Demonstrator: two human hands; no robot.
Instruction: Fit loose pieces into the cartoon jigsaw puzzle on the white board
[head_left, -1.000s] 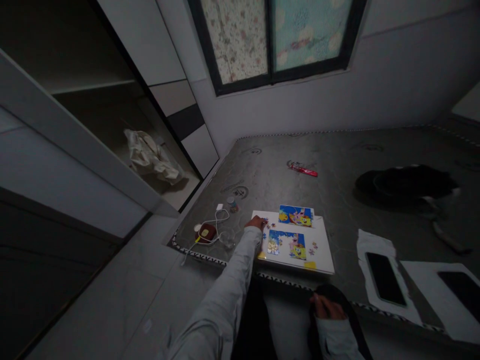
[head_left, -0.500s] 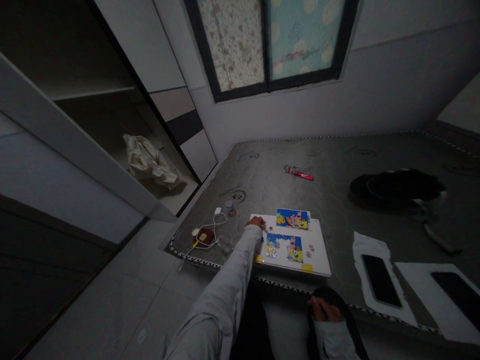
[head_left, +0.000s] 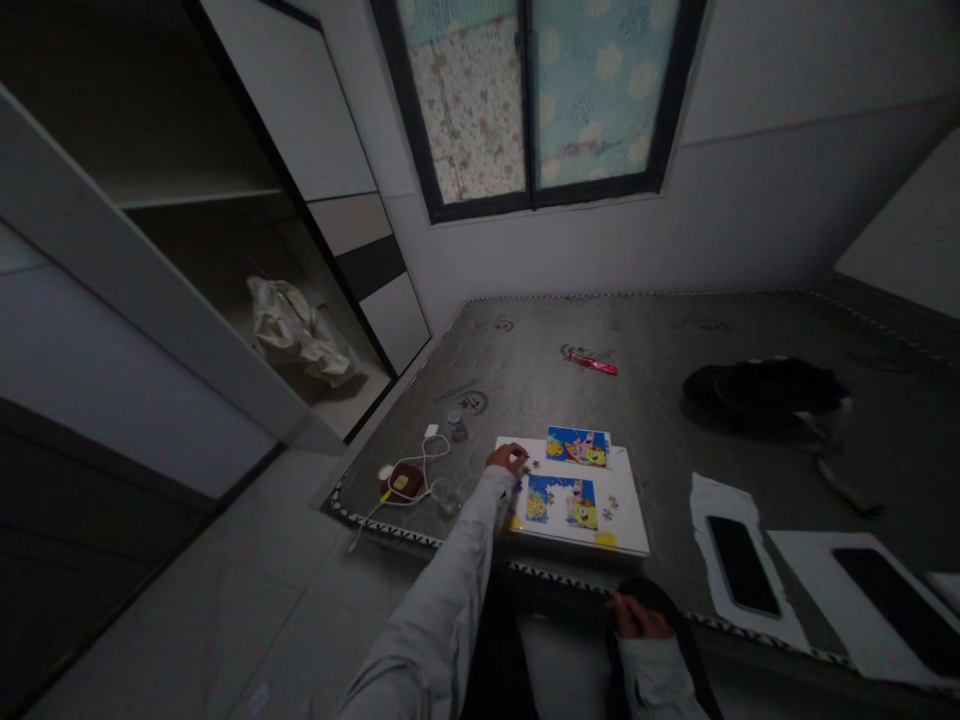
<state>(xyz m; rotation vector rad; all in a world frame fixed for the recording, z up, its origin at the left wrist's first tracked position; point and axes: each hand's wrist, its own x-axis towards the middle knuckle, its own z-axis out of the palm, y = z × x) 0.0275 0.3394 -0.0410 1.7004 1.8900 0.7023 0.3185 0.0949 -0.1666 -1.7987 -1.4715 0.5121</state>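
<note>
A white board [head_left: 626, 515] lies near the front edge of a grey mattress [head_left: 660, 400]. On it sit a partly built cartoon jigsaw [head_left: 562, 500], a reference picture [head_left: 577, 446] behind it and several loose pieces [head_left: 609, 506]. My left hand [head_left: 507, 458] reaches to the board's far left corner, fingers curled over loose pieces there; what it holds is too small to make out. My right hand [head_left: 636, 618] rests closed on my dark knee below the mattress edge.
Left of the board lie a red device with a white cable [head_left: 409, 480] and a small jar [head_left: 454, 424]. A red wrapper [head_left: 592, 362] and a dark garment [head_left: 765, 385] lie farther back. A phone on white paper [head_left: 739, 565] lies at right. A wardrobe shelf holds a crumpled cloth [head_left: 296, 330].
The view has tilted up, so the board sits lower and smaller in frame. My left hand stays at the board's far left corner; my right hand stays on my knee.
</note>
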